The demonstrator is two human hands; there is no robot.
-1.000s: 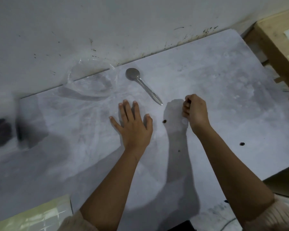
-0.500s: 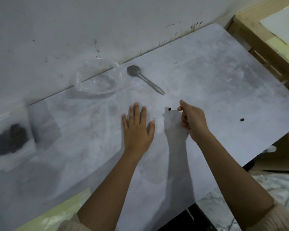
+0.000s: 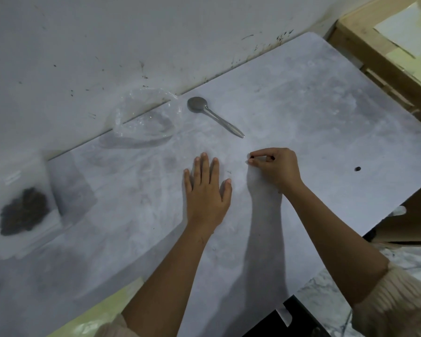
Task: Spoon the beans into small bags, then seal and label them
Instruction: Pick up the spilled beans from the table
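Spoon [image 3: 218, 119] diagonal, bowl toward wall [image 3: 131, 45]

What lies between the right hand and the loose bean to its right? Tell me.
Nothing: in the head view the table is bare between the right hand, which pinches a second bean, and the loose bean.

Dim, cool grey light lies over the table [image 3: 326, 105], and the right forearm [image 3: 326, 227] throws a broad, soft-edged shadow [image 3: 265, 227] leftward across the top, which puts the source on the person's right. The frame is soft and grainy throughout, with no harsh glare, only a faint sheen on the spoon [image 3: 213, 115] and on the clear plastic bag [image 3: 144, 122]. At the left edge the bag of beans [image 3: 22, 210] smears out of focus, and the wide lens tilts the wall [image 3: 107, 45] and the table's far edge.
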